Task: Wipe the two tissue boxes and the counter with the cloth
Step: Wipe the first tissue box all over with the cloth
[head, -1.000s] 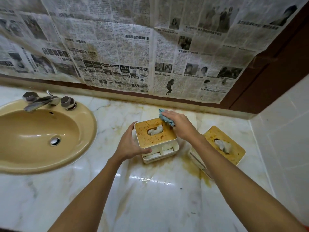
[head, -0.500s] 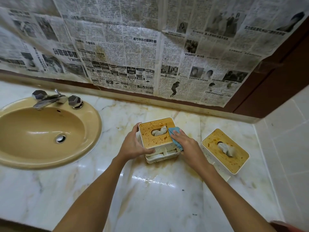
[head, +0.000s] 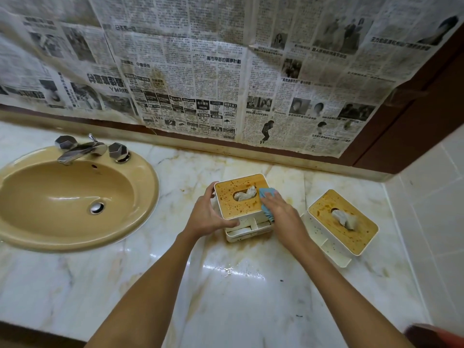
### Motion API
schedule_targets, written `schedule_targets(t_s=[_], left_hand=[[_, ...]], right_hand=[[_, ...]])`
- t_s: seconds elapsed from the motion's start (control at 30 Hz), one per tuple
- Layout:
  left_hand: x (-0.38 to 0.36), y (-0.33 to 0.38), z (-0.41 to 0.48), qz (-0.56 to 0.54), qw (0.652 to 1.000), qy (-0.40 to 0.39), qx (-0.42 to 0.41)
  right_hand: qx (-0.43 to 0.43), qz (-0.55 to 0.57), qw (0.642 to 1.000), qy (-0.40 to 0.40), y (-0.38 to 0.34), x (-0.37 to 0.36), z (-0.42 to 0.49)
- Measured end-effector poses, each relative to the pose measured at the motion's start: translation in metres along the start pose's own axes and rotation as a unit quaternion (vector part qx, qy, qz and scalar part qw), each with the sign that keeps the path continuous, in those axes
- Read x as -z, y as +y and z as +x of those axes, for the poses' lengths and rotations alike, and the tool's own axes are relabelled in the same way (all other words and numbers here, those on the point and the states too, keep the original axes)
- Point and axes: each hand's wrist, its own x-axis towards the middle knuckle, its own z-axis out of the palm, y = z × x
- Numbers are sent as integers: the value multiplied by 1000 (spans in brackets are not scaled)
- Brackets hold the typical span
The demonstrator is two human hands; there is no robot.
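A: Two tissue boxes on the counter (head: 251, 297), both w/ stained wooden lids. What changed vs half a sec ago?

B: Right hand (head: 281, 212) slid up the right side of the near tissue box (head: 242, 204); the blue cloth (head: 266, 200) is now pressed flat under its fingers on the lid's right edge, partly draped over the side. Before, it sat lower, by the box's corner.

A: Left hand (head: 209, 214)?

B: Same spot. Fingers wrapped round the box's left side, thumb on the front, gripping it.

A: Other box?

B: Second tissue box (head: 342, 222) sits to the right of the right hand, apart from it, untouched, tissue sticking out.

A: Surface & room?

B: Marble counter, brown-yellow stains round both boxes, wet shine just below the hands. Tan sink (head: 75, 197) w/ chrome faucet (head: 82, 149) well left of the left hand. Newspaper sheets (head: 200, 71) cover the wall beyond the hands; white tile to the right.
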Motion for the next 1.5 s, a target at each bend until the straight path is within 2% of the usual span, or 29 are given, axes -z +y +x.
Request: schedule_targets(t_s=[0.27,0.53,0.6,0.8,1.0,1.13,1.27,1.5], left_hand=[[1,4,-4,-10,1000,9,-19],[2,4,-5,-42,999,-3,-32],[2,4,-5,-37,999,-4,-31],[4,6,-7,-31,999,3,-34],[4,8,-8,-35,999,7,-31],[1,5,-9,-52,998,17,-35],[0,-2,-6,-46,998,17,-25],[-4,-9,-4,-74,997,7,-28]], right_hand=[[68,39,996,-31,-39,-26,-26],[82,81,991,-72,-61,-25,-16],[74,58,993,-75,-53,-18,-14],[-26,0,1000,1,-28,-9,-20],[53,16,997,-57,-61,-28,-26],[72,28,994,-75,-80,-34,-17],[61,21,993,-95,-91,-35,-3],[28,5,997,-77,-112,-28,7]])
